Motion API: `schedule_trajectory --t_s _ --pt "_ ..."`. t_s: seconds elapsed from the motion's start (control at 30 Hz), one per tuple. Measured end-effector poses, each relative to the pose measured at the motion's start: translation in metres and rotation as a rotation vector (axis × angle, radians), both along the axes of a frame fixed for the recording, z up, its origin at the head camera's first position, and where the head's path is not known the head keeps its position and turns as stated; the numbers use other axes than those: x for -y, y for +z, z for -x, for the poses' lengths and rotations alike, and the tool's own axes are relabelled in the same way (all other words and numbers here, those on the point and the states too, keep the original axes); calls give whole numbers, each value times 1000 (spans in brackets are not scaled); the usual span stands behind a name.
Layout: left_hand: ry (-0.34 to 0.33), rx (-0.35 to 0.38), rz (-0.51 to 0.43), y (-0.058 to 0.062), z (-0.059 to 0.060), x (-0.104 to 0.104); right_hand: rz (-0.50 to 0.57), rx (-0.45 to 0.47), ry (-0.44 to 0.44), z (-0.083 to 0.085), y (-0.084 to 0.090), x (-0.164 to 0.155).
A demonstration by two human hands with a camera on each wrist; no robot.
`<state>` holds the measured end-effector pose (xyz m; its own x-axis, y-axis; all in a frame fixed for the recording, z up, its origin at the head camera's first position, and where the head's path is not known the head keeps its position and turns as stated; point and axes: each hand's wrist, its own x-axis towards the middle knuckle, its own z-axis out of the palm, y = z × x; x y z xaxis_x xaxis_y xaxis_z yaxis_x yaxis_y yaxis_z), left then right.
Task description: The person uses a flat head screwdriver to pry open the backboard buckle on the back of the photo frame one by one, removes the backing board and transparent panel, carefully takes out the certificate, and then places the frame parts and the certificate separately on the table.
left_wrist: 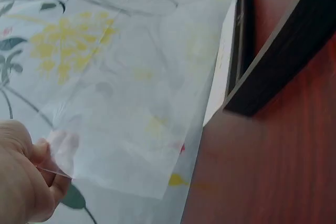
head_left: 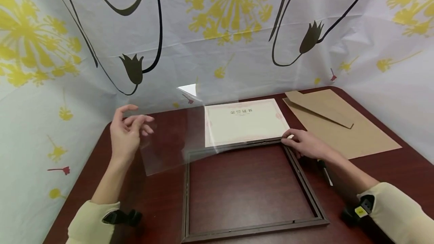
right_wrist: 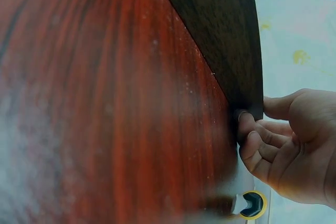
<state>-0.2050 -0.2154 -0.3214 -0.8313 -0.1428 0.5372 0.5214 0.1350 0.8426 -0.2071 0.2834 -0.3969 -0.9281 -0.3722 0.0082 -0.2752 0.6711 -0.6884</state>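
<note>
Handling of the clear sheet [head_left: 176, 138] is the delicate part at this moment: the left hand [head_left: 126, 134] pinches its left edge between thumb and fingertips, as the left wrist view shows, and holds that side raised above the table [head_left: 162, 206], while the sheet's right edge slopes down toward the far rail of the dark wooden frame [head_left: 252, 191], which lies flat near the front edge of the table with the bare tabletop showing through it. The right hand [head_left: 305, 144] is curled at the frame's far right corner, fingertips and thumb gripping the rail there and, as far as I can tell, the sheet's corner as well. To do this well, I judge that the grip should stay on the sheet's margins only, so that no fingerprints land on the middle, and that the sheet should be kept taut enough not to sag or kink. The right hand serves best as the pivot; the raised side wants guiding slowly and squarely. Behind the frame, just beyond its far rail, lies a certificate [head_left: 245, 121] with a red border, and toward the far right corner of the table lie two brown backing boards [head_left: 342, 127], one overlapping the other. A black marker [head_left: 325, 171] lies just beside the right forearm.
</note>
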Motion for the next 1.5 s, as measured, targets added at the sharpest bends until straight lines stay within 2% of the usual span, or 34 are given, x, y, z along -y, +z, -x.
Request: schedule_trajectory --t_s 0.2,0.5,0.73,0.87,1.07,1.33,1.5 --pt "89 7 -164 7 15 19 -3 -16 0 0 -2 0" --pt "220 69 -230 3 32 49 1 -26 -6 -1 -3 -1" --pt "335 106 -266 -8 39 71 3 -42 -11 -3 -2 1" --pt "398 168 -242 -14 42 80 -5 -50 -15 -2 -3 1" --pt "488 300 -153 -21 48 95 -8 -49 -14 -2 -3 1" --pt "572 393 22 -32 58 108 7 -24 -14 -3 -3 1" --pt "581 440 178 -45 63 118 5 -23 -16 -3 -2 2"
